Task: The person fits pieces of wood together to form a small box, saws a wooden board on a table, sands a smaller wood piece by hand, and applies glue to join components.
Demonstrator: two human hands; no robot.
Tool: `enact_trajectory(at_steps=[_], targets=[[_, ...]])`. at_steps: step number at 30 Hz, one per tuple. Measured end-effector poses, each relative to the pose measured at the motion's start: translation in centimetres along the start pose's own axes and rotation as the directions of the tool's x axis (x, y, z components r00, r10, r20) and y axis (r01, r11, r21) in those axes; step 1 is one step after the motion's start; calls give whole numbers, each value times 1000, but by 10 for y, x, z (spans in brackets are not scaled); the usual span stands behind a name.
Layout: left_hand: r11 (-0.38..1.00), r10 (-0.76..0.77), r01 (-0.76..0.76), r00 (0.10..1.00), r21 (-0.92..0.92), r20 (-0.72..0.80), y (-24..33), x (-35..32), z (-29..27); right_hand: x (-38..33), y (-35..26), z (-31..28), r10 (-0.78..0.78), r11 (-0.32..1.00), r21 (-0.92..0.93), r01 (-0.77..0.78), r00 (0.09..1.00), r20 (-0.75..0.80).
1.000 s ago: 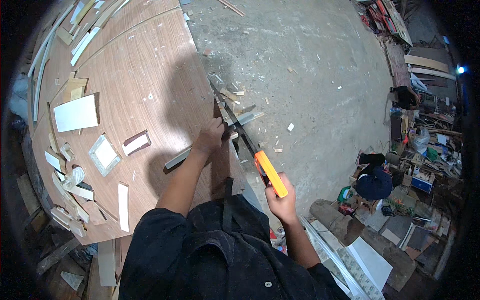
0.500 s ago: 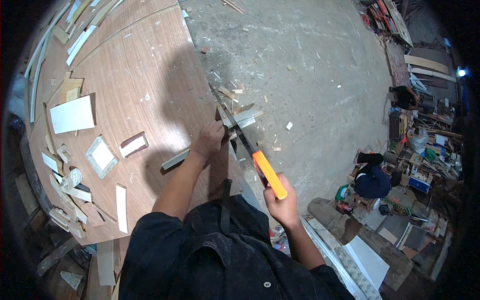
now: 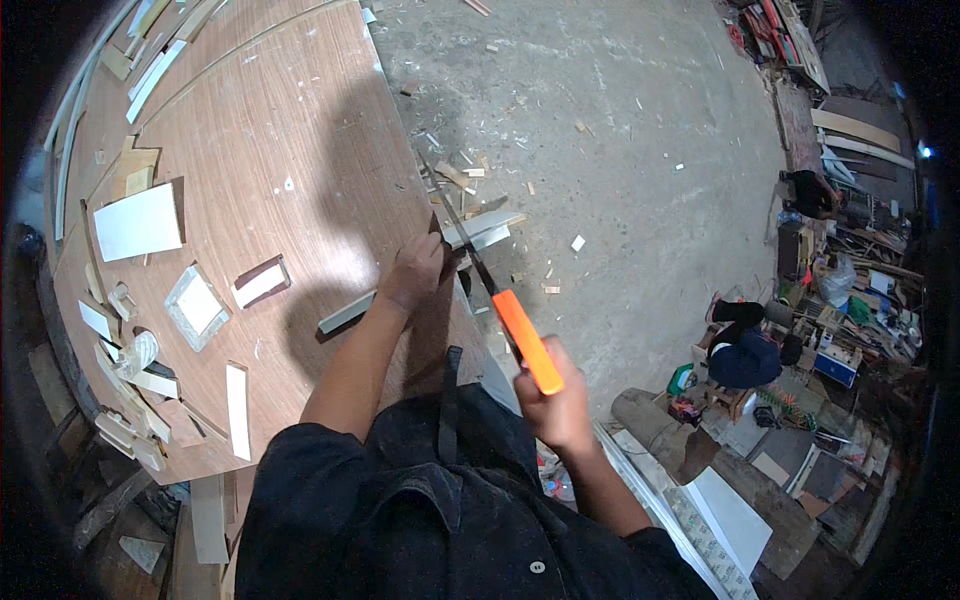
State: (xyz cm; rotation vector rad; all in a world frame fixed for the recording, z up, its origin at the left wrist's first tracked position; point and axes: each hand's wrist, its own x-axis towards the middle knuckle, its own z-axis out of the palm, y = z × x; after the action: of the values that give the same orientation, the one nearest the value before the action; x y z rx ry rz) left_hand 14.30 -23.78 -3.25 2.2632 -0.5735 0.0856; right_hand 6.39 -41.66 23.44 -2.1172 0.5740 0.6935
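My right hand (image 3: 562, 405) grips the orange handle of a hand saw (image 3: 520, 335). Its dark blade runs up and left across a long pale strip of moulding (image 3: 482, 229). The strip lies across the right edge of a brown wooden table (image 3: 290, 150), one end sticking out over the floor. My left hand (image 3: 412, 273) presses the strip down on the table just left of the blade.
Offcuts, a white board (image 3: 137, 222), a small square frame (image 3: 197, 306) and short strips lie along the table's left side. Sawdust and chips litter the concrete floor (image 3: 620, 120). A person (image 3: 745, 350) crouches at the right among tools and stacked boards.
The saw has slid back toward me along the cut, my right hand moving down and right. My left hand stays pressed on the strip.
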Motion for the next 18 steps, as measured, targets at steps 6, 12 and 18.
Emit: enact_trajectory(at_steps=[6, 12, 18], targets=[[999, -16, 17, 1000, -39, 22, 7, 8, -4, -20, 7, -16, -103, 994, -25, 103, 994, -22], [999, -16, 15, 999, 30, 29, 9, 4, -11, -24, 7, -25, -165, 984, -62, 164, 986, -4], [996, 82, -84, 996, 44, 38, 7, 6, -3, -25, 3, -20, -107, 994, -30, 107, 994, -4]])
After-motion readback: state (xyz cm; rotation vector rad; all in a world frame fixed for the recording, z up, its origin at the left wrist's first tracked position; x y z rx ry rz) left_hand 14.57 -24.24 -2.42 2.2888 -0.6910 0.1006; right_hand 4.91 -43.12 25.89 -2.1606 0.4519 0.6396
